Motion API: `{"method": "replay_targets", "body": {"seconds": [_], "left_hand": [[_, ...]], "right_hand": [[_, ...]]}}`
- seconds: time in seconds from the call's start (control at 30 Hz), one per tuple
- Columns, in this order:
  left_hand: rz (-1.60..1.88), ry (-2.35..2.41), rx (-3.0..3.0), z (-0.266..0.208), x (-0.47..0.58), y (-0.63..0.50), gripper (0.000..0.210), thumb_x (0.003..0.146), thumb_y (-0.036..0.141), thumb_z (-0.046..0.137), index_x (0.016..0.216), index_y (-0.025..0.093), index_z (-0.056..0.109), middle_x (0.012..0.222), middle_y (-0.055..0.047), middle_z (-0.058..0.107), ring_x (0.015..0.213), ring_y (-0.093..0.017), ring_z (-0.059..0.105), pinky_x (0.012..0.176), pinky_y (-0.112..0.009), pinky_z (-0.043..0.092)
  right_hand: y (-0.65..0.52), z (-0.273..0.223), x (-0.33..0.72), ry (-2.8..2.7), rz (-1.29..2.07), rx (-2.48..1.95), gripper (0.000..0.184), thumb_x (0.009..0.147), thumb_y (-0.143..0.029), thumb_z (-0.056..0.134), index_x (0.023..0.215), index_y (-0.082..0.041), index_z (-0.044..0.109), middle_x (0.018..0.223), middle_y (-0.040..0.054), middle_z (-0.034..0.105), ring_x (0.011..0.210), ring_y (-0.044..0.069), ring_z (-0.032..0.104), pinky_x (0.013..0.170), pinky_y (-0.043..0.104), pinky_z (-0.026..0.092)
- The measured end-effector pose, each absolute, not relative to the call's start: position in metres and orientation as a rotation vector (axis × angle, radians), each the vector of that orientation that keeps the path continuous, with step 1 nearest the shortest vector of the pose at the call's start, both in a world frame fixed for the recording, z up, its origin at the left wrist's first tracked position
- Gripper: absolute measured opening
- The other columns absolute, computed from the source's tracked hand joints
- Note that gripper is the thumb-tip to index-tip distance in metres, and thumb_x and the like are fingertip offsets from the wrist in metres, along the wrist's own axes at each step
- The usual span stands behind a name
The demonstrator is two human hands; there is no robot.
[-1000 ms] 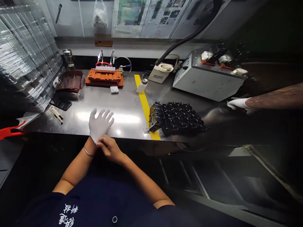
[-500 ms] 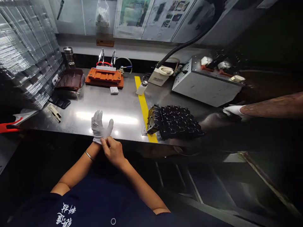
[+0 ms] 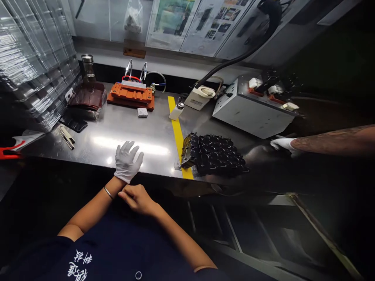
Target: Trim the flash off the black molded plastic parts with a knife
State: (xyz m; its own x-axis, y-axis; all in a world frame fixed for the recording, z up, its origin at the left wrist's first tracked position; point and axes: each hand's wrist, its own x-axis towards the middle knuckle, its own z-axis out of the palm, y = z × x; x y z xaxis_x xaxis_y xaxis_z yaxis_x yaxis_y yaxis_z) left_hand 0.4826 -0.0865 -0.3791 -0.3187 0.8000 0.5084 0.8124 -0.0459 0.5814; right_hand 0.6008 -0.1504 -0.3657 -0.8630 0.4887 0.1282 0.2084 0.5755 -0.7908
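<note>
My left hand (image 3: 128, 159) wears a white glove and is held up over the table's front edge, fingers spread, with nothing in it. A metal bangle (image 3: 108, 192) circles the forearm below the glove's cuff. My right hand (image 3: 139, 199) is bare and sits just below and right of that cuff, apart from it. Its fingers are curled in and the thumb lies along them; nothing shows in its grip. To the right, black moulded parts (image 3: 221, 155) lie in rows beside an upright block of similar parts (image 3: 189, 150), close to the yellow tape strip (image 3: 177, 134).
An orange fixture (image 3: 131, 93), white block (image 3: 142, 112), phone (image 3: 75, 124), cutter (image 3: 66, 136) and brown sheets (image 3: 88, 95) are on the steel table. A dispenser bottle (image 3: 176, 111) and a grey box (image 3: 252, 109) stand further right. A co-worker's gloved hand (image 3: 284, 144) reaches in. Clear trays (image 3: 35, 50) are stacked left.
My right hand has let go of the left glove's cuff and drawn down toward me. My left hand has turned slightly, its fingers more spread. The view has shifted a little.
</note>
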Motion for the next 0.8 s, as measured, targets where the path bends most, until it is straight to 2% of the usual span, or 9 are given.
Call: {"method": "replay_targets", "body": {"seconds": [0.1, 0.2, 0.3, 0.37, 0.43, 0.53, 0.63, 0.73, 0.8], "left_hand": [[-1.486, -2.355, -1.871, -0.385, 0.465, -0.082, 0.025, 0.084, 0.037, 0.054, 0.097, 0.023, 0.071, 0.116, -0.012, 0.068, 0.116, -0.030, 0.058, 0.105, -0.049, 0.037], [-1.478, -2.432, -1.935, -0.396, 0.451, -0.088, 0.025, 0.082, 0.034, 0.055, 0.098, 0.024, 0.071, 0.114, -0.011, 0.068, 0.115, -0.031, 0.058, 0.102, -0.050, 0.039], [-1.432, -2.462, -2.019, -0.402, 0.453, -0.107, 0.027, 0.075, 0.033, 0.064, 0.101, 0.025, 0.069, 0.123, -0.009, 0.065, 0.129, -0.033, 0.047, 0.113, -0.055, 0.023], [-1.423, -2.501, -2.098, -0.401, 0.462, -0.120, 0.032, 0.076, 0.033, 0.063, 0.107, 0.027, 0.067, 0.126, -0.007, 0.064, 0.130, -0.030, 0.046, 0.115, -0.052, 0.021], [-1.456, -2.565, -2.122, -0.396, 0.469, -0.129, 0.038, 0.082, 0.035, 0.056, 0.118, 0.026, 0.061, 0.125, -0.007, 0.064, 0.124, -0.024, 0.053, 0.111, -0.045, 0.033], [-1.544, -2.617, -1.894, -0.385, 0.466, -0.132, 0.048, 0.088, 0.037, 0.048, 0.132, 0.018, 0.049, 0.130, -0.013, 0.059, 0.120, -0.022, 0.056, 0.102, -0.039, 0.045], [-1.393, -2.448, -1.857, -0.375, 0.447, -0.124, 0.059, 0.083, 0.040, 0.055, 0.135, 0.014, 0.046, 0.139, -0.016, 0.049, 0.133, -0.027, 0.042, 0.110, -0.044, 0.036], [-1.120, -2.381, -2.031, -0.371, 0.425, -0.111, 0.075, 0.073, 0.047, 0.066, 0.137, 0.016, 0.043, 0.146, -0.016, 0.041, 0.139, -0.033, 0.030, 0.115, -0.051, 0.025], [-1.048, -2.496, -2.087, -0.371, 0.416, -0.105, 0.085, 0.067, 0.052, 0.069, 0.139, 0.018, 0.041, 0.144, -0.015, 0.044, 0.136, -0.034, 0.035, 0.112, -0.052, 0.029]], "right_hand": [[-0.134, -0.365, 0.624, -2.529, 1.249, -0.561, 0.032, 0.093, -0.039, 0.045, 0.071, -0.019, 0.059, 0.064, -0.0004, 0.059, 0.055, 0.010, 0.053, 0.054, 0.021, 0.038], [-0.086, -0.368, 0.668, -1.961, 0.597, -1.456, 0.032, 0.091, -0.041, 0.043, 0.095, -0.016, 0.062, 0.095, 0.0133, 0.065, 0.087, 0.024, 0.061, 0.074, 0.034, 0.048], [-0.032, -0.373, 0.712, -1.528, 0.155, -1.985, 0.069, 0.081, -0.048, 0.056, 0.134, -0.006, 0.041, 0.131, 0.0273, 0.049, 0.122, 0.039, 0.045, 0.097, 0.052, 0.039], [-0.008, -0.377, 0.729, -1.449, 0.267, -2.232, 0.080, 0.076, -0.051, 0.060, 0.137, -0.004, 0.039, 0.126, 0.0291, 0.053, 0.118, 0.042, 0.049, 0.093, 0.055, 0.041], [0.001, -0.381, 0.732, -1.476, 0.398, -2.359, 0.074, 0.073, -0.052, 0.062, 0.130, -0.007, 0.050, 0.113, 0.0263, 0.062, 0.107, 0.041, 0.058, 0.086, 0.052, 0.046], [-0.004, -0.387, 0.713, -1.861, 0.372, -2.127, 0.058, 0.076, -0.048, 0.059, 0.123, -0.015, 0.057, 0.113, 0.0184, 0.066, 0.102, 0.035, 0.062, 0.085, 0.046, 0.049], [-0.016, -0.389, 0.681, -2.430, 0.178, -1.557, 0.050, 0.079, -0.027, 0.052, 0.128, -0.019, 0.054, 0.130, 0.0127, 0.058, 0.119, 0.030, 0.053, 0.098, 0.045, 0.043], [-0.010, -0.383, 0.651, -2.802, -0.022, -1.265, 0.063, 0.074, -0.007, 0.047, 0.134, -0.024, 0.050, 0.144, 0.0090, 0.047, 0.134, 0.032, 0.037, 0.105, 0.054, 0.033], [0.007, -0.374, 0.637, -2.919, -0.029, -1.301, 0.070, 0.072, 0.000, 0.043, 0.136, -0.027, 0.048, 0.145, 0.0082, 0.045, 0.135, 0.032, 0.037, 0.104, 0.054, 0.034]]}}
